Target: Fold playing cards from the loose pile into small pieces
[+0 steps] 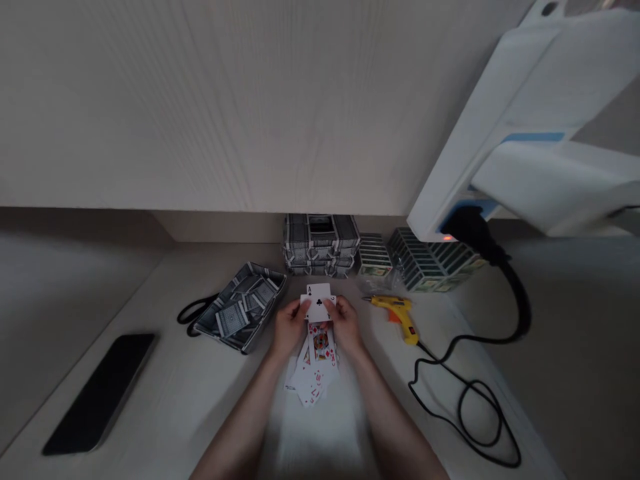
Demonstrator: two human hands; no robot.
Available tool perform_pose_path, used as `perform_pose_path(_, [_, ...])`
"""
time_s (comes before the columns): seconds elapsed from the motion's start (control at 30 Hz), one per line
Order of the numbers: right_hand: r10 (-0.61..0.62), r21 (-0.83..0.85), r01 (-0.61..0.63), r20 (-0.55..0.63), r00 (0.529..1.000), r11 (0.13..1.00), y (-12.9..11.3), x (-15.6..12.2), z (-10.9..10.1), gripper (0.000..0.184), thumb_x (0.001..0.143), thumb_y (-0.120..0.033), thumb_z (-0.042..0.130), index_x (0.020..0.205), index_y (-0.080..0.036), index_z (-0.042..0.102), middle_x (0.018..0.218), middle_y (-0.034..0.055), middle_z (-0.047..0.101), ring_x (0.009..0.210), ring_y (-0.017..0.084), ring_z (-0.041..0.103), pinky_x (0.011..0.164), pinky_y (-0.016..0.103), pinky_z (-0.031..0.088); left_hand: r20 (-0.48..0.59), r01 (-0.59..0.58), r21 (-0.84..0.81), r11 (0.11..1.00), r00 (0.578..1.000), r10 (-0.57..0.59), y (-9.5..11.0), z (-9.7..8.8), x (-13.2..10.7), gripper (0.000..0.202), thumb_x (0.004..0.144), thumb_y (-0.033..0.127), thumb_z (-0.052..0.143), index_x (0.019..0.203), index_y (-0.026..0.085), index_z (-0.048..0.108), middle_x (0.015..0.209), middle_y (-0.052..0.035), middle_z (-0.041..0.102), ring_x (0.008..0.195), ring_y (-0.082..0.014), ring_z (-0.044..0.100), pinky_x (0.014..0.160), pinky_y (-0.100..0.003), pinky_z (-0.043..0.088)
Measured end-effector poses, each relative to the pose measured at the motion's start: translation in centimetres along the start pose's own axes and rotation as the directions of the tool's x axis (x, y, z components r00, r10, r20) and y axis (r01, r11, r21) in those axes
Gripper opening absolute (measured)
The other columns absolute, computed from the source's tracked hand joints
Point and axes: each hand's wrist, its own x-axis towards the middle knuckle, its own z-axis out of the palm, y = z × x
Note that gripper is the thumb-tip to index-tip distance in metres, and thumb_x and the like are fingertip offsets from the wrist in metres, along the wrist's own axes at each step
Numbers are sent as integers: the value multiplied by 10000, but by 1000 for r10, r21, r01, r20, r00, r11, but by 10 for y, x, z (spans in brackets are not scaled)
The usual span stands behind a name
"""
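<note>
Two playing cards (319,293) lie crosswise over each other, the ace of clubs upright on the outside. My left hand (290,325) pinches them from the left side, its thumb on the face. From the right, my right hand (347,324) grips the same pair with thumb and fingers. Just below my hands, a loose pile of playing cards (311,380) is spread face up, a red king on top. To the left, a tray made of cards (239,341) holds several folded card pieces with patterned backs.
A structure of folded cards (320,247) stands at the back, beside stacked small boxes (430,263). A yellow glue gun (399,315) lies right, its black cable (465,427) looped. Black scissors handles (193,313), a phone (103,393) and an overhead power strip (480,133) surround.
</note>
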Motion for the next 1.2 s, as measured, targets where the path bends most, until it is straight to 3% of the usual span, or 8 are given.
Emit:
perform_pose_path(0.3, [-9,18,10,-49,999,1000,-6,4,4,390,727,-561,544,704,-172,526,520,-41,524,395,80,453,357,190,380,23,71,4,997,997,-71,2,2,3,333,693,438,621,730,110,665,663,-30,653,564,-127,540,517,-212,424])
perform_pose_path(0.47, [-21,15,22,-63,998,1000,-3,8,3,356,722,-534,558,749,-179,543,569,-33,534,439,89,466,371,198,407,37,2,119,993,999,-7,1,-3,6,314,698,424,617,735,118,679,708,-45,678,635,-152,579,597,-238,451])
perform_pose_path(0.67, [32,49,-31,-4,999,998,-5,7,2,356,705,-527,587,769,-180,539,593,-26,553,447,93,496,374,203,426,-47,-6,46,999,999,8,1,-4,10,342,652,405,665,849,125,662,761,-52,678,661,-148,598,618,-249,475])
perform_pose_path(0.93, [83,48,-88,100,992,995,-14,8,-5,374,644,-503,652,806,-179,560,665,13,635,548,148,584,370,216,443,-47,59,-30,998,997,-61,1,-6,12,336,619,378,694,830,117,672,757,-55,675,655,-139,587,609,-241,458])
perform_pose_path(1.2, [87,117,-102,125,988,988,-16,9,-8,371,637,-455,683,865,-183,579,765,33,669,626,165,615,416,230,480,-28,72,37,997,997,-71,7,-4,13,295,647,395,667,665,101,680,610,-29,637,539,-106,503,512,-210,381])
